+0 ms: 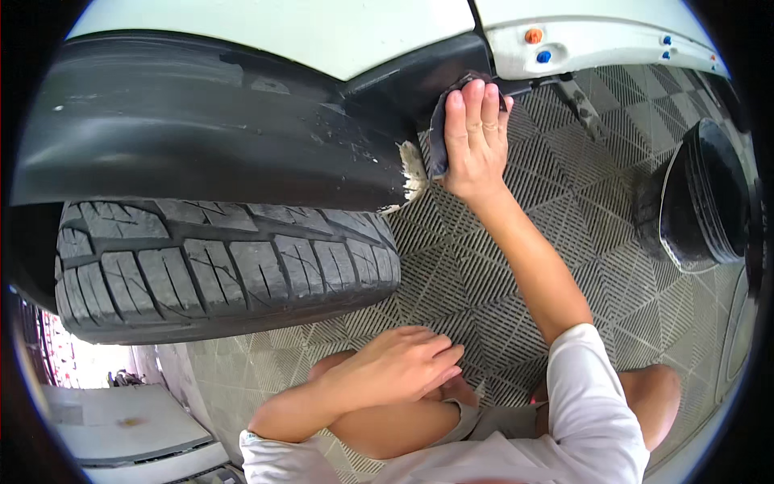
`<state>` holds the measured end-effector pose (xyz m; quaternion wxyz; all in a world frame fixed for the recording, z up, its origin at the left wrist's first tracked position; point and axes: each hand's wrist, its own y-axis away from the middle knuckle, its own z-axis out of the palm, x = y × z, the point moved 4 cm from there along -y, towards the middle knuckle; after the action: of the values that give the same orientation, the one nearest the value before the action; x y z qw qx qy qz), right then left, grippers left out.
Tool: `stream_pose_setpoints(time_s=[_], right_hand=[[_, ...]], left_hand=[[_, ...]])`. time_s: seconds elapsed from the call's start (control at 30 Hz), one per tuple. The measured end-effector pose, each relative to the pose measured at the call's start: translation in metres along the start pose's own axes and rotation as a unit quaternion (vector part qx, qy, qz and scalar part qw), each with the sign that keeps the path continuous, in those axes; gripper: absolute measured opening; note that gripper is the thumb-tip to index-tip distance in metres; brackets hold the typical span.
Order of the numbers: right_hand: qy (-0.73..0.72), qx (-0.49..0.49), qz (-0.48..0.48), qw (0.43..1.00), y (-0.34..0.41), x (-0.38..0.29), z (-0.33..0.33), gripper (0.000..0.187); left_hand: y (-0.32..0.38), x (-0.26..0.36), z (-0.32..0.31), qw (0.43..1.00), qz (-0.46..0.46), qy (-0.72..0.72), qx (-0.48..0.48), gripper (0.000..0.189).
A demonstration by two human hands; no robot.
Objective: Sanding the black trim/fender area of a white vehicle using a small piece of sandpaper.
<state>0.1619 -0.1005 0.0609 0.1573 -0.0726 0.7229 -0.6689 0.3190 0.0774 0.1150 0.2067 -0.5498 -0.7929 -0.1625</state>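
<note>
My right hand (479,148) lies flat, fingers extended and pointing away from me. Under its palm and fingers is a dark cloth or pad (438,148), mostly covered, at the end of a black plastic wheel-arch trim (242,139). Close to that hand, the trim's lower corner has a rough pale damaged patch (413,172). Scuffs and white specks mark the trim beside it. My left hand (406,362) rests over my bent knee with fingers loosely curled, and no object shows in it. Below the trim sits a car tyre (224,272) with a blocky tread.
A white body panel (260,36) curves above the trim. At upper right, a white panel edge (598,45) carries orange and blue clips. A black bucket (695,199) with a wire handle stands on the grey grid floor (484,260). A pale flat-topped cabinet or box (130,417) is at lower left.
</note>
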Motion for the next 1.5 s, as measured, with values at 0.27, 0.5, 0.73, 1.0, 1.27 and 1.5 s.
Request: stream_pose_setpoints(time_s=[0.27,0.5,0.73,1.0,1.27,1.5], right_hand=[[-0.007,-0.045,-0.050,0.998,-0.011,0.021,-0.013,0.047],[-0.045,-0.077,-0.232,0.969,-0.081,0.026,-0.034,0.043],[-0.082,-0.146,-0.377,0.911,-0.112,0.033,-0.046,0.046],[-0.080,-0.203,-0.414,0.884,-0.123,0.030,-0.055,0.043],[-0.173,-0.223,-0.402,0.871,-0.129,0.010,-0.044,0.044],[-0.104,-0.287,-0.411,0.859,-0.128,0.029,-0.055,0.044]], left_hand=[[-0.017,0.039,-0.011,0.994,0.001,-0.068,-0.089,0.038],[-0.016,0.038,0.001,0.991,-0.001,-0.051,-0.124,0.042],[-0.024,0.018,0.005,0.996,0.015,-0.041,-0.079,0.041],[-0.030,0.016,0.007,0.995,0.055,0.050,-0.069,0.042],[-0.026,0.017,0.000,0.994,0.051,0.081,-0.049,0.041],[-0.014,0.015,-0.004,0.994,0.024,0.066,-0.080,0.039]])
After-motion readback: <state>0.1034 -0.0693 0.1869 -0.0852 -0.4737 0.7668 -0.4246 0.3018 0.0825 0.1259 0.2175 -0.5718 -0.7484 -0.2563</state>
